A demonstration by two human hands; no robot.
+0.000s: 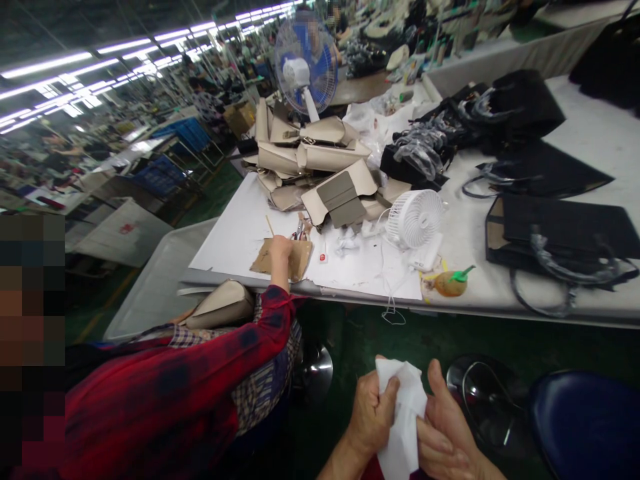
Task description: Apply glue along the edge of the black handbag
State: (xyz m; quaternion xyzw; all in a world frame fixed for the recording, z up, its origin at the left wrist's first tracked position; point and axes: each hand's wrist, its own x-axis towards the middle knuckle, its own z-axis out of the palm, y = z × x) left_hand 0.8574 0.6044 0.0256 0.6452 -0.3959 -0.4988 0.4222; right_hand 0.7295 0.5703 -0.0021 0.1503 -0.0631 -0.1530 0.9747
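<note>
My left hand (373, 413) is closed around a crumpled white tissue (403, 407), its thumb pressed on the near face. My right hand (445, 433) is beside it with the thumb raised and spread away. Its bent fingers rest against the tissue's right edge. Both hands are low in the head view, in front of the table and above the dark green floor. Whether the sheet is paper or thin cloth is hard to tell.
A co-worker in a red checked sleeve (250, 347) sits at left, a hand over cardboard (300, 259). The table (345, 283) carries beige bags (277, 159), black bags (565, 230), a small white fan (415, 217) and an orange-and-green bottle (451, 283). A blue stool (585, 420) stands right.
</note>
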